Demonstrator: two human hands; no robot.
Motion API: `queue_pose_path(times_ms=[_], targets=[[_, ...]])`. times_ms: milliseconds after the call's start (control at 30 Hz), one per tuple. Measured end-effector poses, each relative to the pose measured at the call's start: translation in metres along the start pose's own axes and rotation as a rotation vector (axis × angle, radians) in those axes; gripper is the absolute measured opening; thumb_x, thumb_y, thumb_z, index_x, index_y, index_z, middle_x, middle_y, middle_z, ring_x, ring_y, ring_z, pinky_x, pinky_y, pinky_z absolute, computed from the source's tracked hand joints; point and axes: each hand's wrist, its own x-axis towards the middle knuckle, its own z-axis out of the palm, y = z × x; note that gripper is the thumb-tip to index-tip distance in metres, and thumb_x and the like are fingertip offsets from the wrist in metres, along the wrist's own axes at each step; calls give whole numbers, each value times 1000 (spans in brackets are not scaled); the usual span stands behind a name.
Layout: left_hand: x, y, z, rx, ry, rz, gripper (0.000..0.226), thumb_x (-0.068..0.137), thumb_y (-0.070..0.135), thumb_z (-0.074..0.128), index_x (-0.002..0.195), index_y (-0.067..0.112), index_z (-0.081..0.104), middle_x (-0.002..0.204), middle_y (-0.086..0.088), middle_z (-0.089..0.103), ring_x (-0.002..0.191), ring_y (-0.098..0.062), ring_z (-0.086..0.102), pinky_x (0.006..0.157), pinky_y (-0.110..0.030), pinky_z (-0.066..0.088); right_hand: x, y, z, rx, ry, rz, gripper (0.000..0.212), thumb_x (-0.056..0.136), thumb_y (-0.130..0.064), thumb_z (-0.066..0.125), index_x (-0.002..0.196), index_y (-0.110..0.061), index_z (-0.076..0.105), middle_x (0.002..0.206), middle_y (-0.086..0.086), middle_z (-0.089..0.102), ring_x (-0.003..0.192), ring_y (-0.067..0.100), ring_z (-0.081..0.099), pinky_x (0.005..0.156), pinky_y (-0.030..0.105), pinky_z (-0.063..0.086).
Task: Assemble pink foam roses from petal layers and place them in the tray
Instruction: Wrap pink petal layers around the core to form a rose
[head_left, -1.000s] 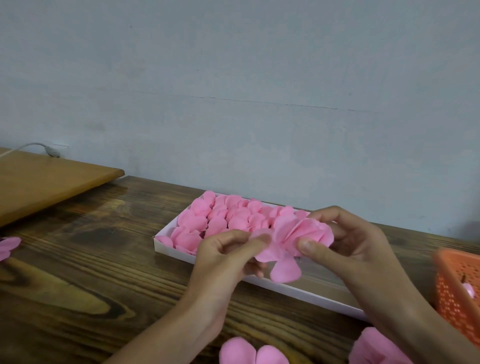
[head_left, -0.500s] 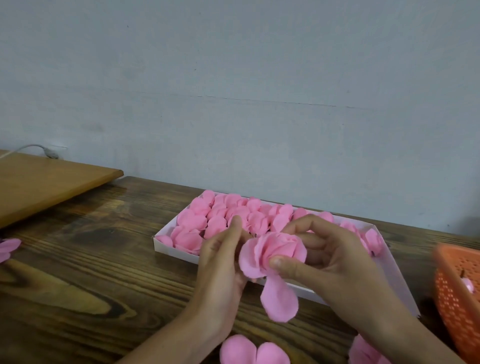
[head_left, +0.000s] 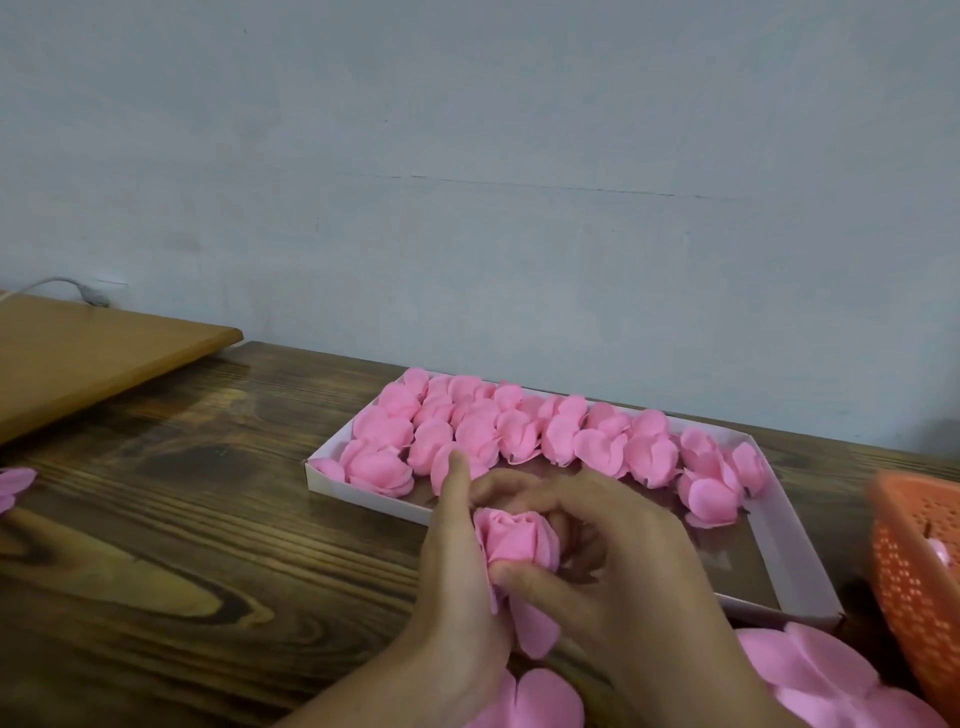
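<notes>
Pink rose (head_left: 519, 540) now tighter, lower between both hands (head_left: 613, 566).

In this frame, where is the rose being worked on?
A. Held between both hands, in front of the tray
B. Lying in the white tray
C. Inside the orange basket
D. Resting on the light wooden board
A: the rose sits pinched between the left hand and right hand, nearer the camera than the tray.

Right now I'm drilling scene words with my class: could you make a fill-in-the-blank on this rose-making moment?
1. Both hands hold one pink foam ____ between them.
2. The finished roses lie in a white ____.
3. The basket at the right edge is ____.
4. The tray rests on a dark ____ table.

Missing words: rose; tray; orange; wooden
</notes>
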Motion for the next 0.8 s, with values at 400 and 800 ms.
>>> queue_pose_path(times_ms=[400, 800], targets=[[14, 19, -12, 155, 150, -47, 80, 101, 60, 40, 41, 8, 53, 45, -11, 48, 36, -22, 50, 39, -22, 41, -4, -3, 3, 117, 127, 56, 54, 55, -46, 86, 95, -44, 49, 96, -22, 68, 85, 13, 59, 68, 21, 47], [22, 31, -19, 61, 117, 71, 76, 107, 49, 46, 45, 15, 73, 57, -4, 69, 48, -16, 69, 43, -24, 55, -6, 13, 12, 320, -167, 365, 19, 72, -26, 92, 76, -28, 74, 71, 1, 76, 69, 25, 74, 70, 40, 60]])
